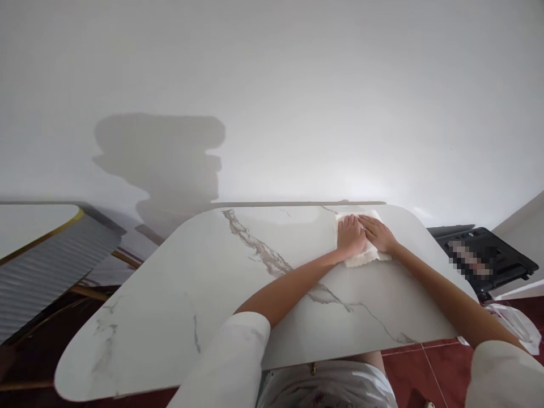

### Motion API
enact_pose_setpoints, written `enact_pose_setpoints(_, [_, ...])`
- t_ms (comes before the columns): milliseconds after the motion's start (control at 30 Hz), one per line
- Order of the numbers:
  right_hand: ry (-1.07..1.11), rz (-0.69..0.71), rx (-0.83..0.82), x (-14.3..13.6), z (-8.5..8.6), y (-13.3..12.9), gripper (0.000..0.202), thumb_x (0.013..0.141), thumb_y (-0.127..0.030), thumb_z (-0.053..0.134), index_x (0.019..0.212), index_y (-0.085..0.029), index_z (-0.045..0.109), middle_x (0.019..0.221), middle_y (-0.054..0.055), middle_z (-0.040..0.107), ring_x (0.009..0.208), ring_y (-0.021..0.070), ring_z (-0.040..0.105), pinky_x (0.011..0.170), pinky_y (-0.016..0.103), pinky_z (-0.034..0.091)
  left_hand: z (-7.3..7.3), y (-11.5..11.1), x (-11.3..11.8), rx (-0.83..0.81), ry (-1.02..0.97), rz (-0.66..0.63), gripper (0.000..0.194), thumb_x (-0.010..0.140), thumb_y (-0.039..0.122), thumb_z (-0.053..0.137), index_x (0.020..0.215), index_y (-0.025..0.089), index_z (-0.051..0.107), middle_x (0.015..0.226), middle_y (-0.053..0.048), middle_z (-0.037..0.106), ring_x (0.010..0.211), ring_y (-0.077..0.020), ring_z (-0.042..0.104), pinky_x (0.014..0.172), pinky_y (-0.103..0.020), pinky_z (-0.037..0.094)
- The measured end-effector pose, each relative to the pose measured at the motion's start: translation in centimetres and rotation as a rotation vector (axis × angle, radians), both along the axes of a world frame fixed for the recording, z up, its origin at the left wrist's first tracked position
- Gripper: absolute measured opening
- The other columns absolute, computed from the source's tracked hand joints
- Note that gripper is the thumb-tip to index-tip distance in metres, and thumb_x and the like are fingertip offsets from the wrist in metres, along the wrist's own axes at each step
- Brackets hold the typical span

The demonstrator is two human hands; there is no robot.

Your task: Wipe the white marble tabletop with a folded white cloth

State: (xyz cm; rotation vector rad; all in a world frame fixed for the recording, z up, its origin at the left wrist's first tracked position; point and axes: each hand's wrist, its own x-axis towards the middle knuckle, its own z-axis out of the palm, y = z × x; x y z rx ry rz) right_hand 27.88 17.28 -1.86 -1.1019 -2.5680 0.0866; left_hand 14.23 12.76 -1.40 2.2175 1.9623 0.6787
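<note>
A thin white cloth or paper wipe (364, 259) lies spread on the white marble-patterned table (170, 300), near its far edge and right of the middle. My left hand (351, 236) presses flat on the wipe with its fingers stretched forward. Beside it, my right hand (379, 234) also rests flat on the wipe, its fingers pointing left and meeting the left hand's fingers. Both hands partly cover the wipe, and its lower edge shows below them.
Behind the table rises a plain white wall (297, 102). A white-topped unit with a grey ribbed side (55, 266) stands at the left. On the right are a black case-like object (510, 263) and a white plastic bag (516, 326). Red floor tiles (446, 368) show below.
</note>
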Motion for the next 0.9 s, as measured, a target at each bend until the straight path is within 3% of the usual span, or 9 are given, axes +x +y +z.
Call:
enact_pose_setpoints(300, [0.028, -0.020, -0.039, -3.0, 0.7, 5.4, 0.048, 0.091, -0.025, 0.030, 0.137, -0.015, 0.043, 0.142, 0.005, 0.044, 0.132, 0.0195, 0.037, 0.110, 0.038, 0.030, -0.3, 5.8, -2.2, 0.054, 0.059, 0.059, 0.048, 0.091, 0.022, 0.027, 0.133, 0.003, 0.041, 0.141, -0.014, 0.041, 0.131, -0.0254, 0.033, 0.108, -0.041, 0.025])
enact_pose_setpoints(567, [0.073, 0.020, -0.071, 0.2, 0.0, 9.3, 0.049, 0.091, -0.028, 0.032, 0.138, -0.021, 0.043, 0.142, 0.003, 0.043, 0.132, 0.0213, 0.037, 0.110, 0.041, 0.031, -0.6, 8.9, 0.7, 0.079, 0.073, 0.064, 0.048, 0.091, 0.024, 0.028, 0.132, 0.003, 0.041, 0.139, -0.016, 0.043, 0.130, -0.0264, 0.034, 0.108, -0.042, 0.024])
enact_pose_setpoints(733, [0.114, -0.020, -0.057, 2.9, -0.8, 9.8, 0.049, 0.089, -0.029, 0.033, 0.136, -0.021, 0.045, 0.141, 0.004, 0.044, 0.131, 0.0235, 0.038, 0.110, 0.044, 0.030, -0.8, 9.4, 2.8, 0.078, 0.093, 0.016, 0.049, 0.092, 0.025, 0.027, 0.135, 0.006, 0.038, 0.141, -0.015, 0.041, 0.131, -0.0257, 0.033, 0.109, -0.043, 0.023])
enact_pose_setpoints(900, [0.112, -0.058, -0.048, 4.3, -0.8, 8.1, 0.048, 0.090, -0.029, 0.033, 0.136, -0.024, 0.045, 0.142, 0.002, 0.043, 0.132, 0.0235, 0.036, 0.110, 0.046, 0.030, -0.8, 8.2, 3.9, 0.108, 0.112, -0.035, 0.050, 0.092, 0.025, 0.025, 0.135, 0.001, 0.038, 0.141, -0.015, 0.041, 0.132, -0.0262, 0.032, 0.108, -0.041, 0.024])
